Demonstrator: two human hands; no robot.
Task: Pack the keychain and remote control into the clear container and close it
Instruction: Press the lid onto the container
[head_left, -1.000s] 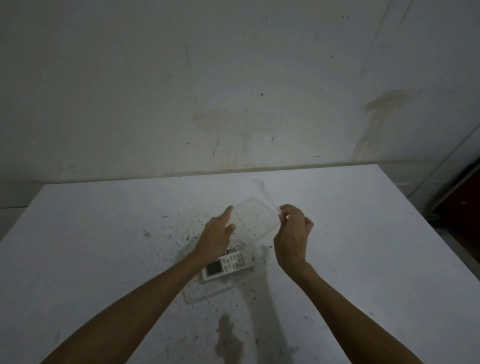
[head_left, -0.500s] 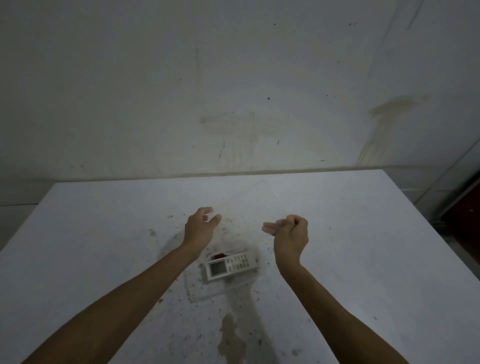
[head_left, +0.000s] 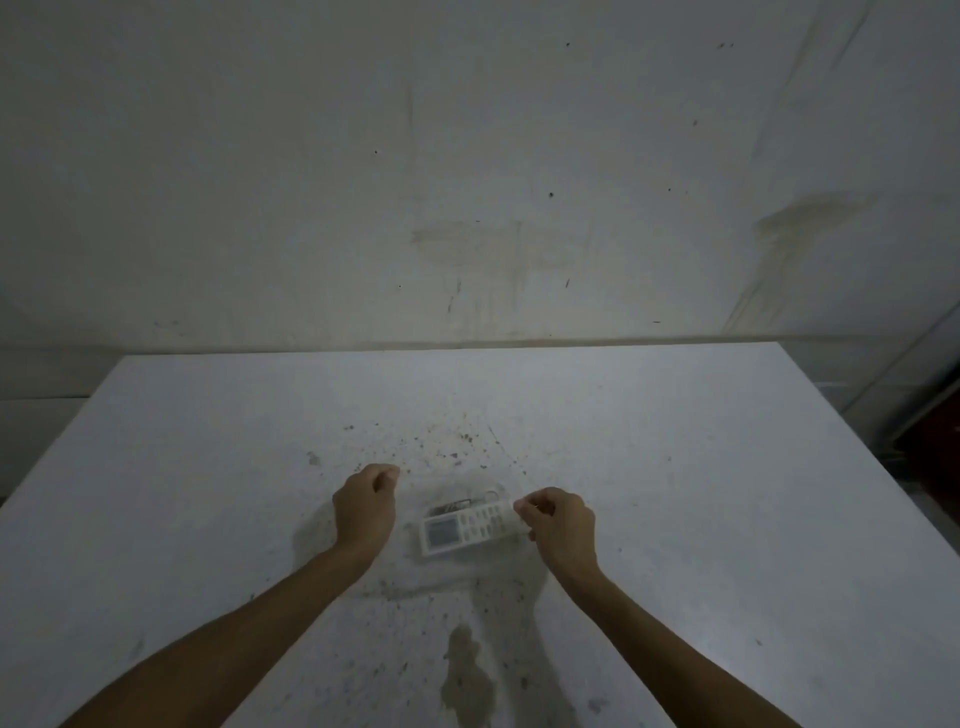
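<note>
The remote control (head_left: 467, 529) lies flat inside the clear container (head_left: 457, 564) near the middle of the white table (head_left: 727, 467), with the keychain (head_left: 470, 503) just beyond it on the far side. The left hand (head_left: 365, 512) presses at the container's left edge, fingers curled narrow; the right hand (head_left: 558, 525) pinches at the right end, though whether it grips the lid's rim is too faint to tell. Closing seems the step: press evenly along both edges, keeping the key ring clear of the seam.
</note>
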